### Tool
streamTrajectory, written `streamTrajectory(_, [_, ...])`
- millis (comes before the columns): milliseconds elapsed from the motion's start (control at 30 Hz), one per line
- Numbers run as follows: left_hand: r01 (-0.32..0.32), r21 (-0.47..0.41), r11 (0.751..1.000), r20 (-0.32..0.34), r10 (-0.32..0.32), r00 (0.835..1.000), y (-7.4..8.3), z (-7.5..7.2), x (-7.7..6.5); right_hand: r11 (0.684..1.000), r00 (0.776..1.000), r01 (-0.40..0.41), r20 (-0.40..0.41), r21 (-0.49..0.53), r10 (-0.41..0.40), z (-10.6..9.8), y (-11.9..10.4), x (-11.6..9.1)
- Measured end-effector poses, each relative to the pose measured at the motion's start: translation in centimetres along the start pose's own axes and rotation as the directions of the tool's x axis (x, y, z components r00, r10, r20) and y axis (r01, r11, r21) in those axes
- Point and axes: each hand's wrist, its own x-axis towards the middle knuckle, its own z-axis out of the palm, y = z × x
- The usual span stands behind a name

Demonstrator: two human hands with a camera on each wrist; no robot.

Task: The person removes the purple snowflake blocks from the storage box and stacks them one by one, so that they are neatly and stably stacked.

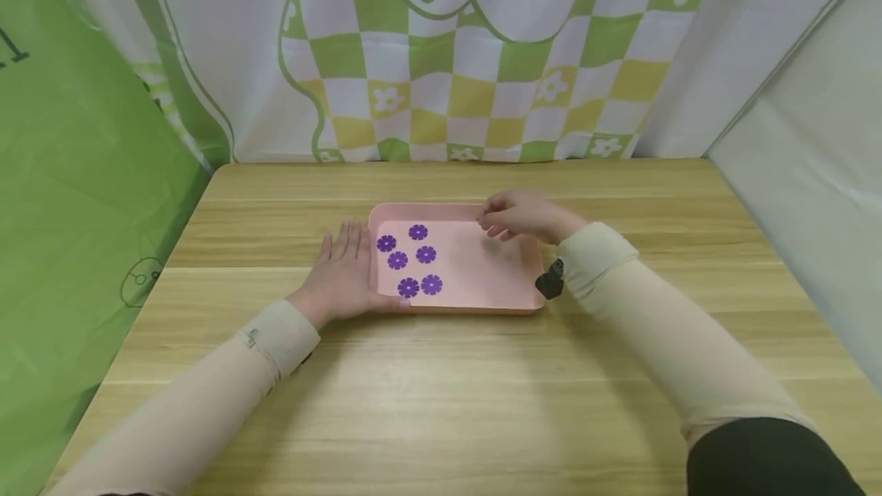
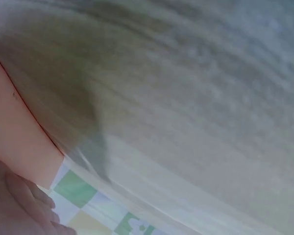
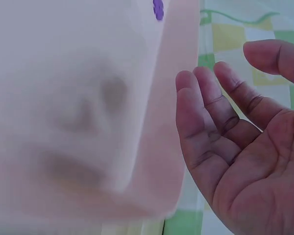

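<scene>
Right hand point(image 1: 529, 217) empty, fingers loosely bent, above pink tray point(image 1: 489, 274); purple discs point(image 1: 422, 257) lie left, nearer straight-fingered left hand point(image 1: 341, 280) touching tray's end.

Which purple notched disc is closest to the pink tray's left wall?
The leftmost purple notched disc, left and slightly forward of the rearmost disc; the other five in the pink tray all lie farther right.

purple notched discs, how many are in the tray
6, all in the left half of the pink tray: one farthest back, one leftmost, two in the middle, two side by side in front.
</scene>
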Motion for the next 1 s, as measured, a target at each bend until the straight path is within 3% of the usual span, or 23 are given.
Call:
streamTrajectory(233, [0.012,0.038,0.999,-0.019,-0.011,1.0,0.0,0.0,-0.2,0.998,0.997,0.009,0.079,-0.057,-0.004,2.4,-1.6,1.7])
streamTrajectory(433, [0.013,0.059,0.998,-0.025,-0.012,1.0,-0.1,0.2,-0.6,0.979,0.986,0.035,0.167,-0.202,-0.001,4.4,-2.5,2.9])
streamTrajectory(533, [0.017,0.061,0.998,-0.026,-0.015,1.0,0.0,0.3,-0.7,0.934,0.984,0.065,0.178,-0.35,-0.001,5.4,-3.0,3.5])
streamTrajectory(667, [0.018,0.064,0.998,-0.026,-0.016,1.0,0.1,0.3,-0.6,0.817,0.979,0.141,0.2,-0.559,-0.032,6.6,-3.8,3.7])
streamTrajectory(733, [0.019,0.066,0.998,-0.027,-0.017,1.0,0.1,0.3,-0.6,0.776,0.975,0.165,0.217,-0.609,-0.037,7.2,-4.2,3.7])
streamTrajectory(1000, [0.02,0.06,0.998,-0.025,-0.019,1.0,0.1,0.0,-0.2,0.706,0.964,0.214,0.264,-0.676,-0.04,9.0,-5.5,3.7])
